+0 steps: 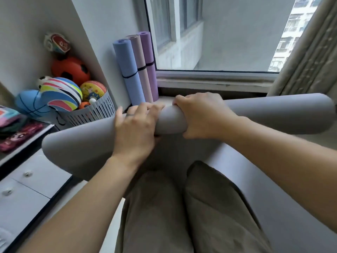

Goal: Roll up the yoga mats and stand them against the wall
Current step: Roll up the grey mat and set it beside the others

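A grey yoga mat lies rolled across the middle of the view, its unrolled part running under my knees. My left hand lies over the roll left of centre, fingers wrapped onto it. My right hand grips the roll just right of centre, fingers curled over its top. Three rolled mats stand upright in the corner against the wall: a blue mat, a pinkish mat and a purple mat, each with a black band.
A grey slatted basket full of several balls stands at the left by the wall. A white drawer unit sits at the lower left. The window sill runs behind the roll, with a curtain at the right.
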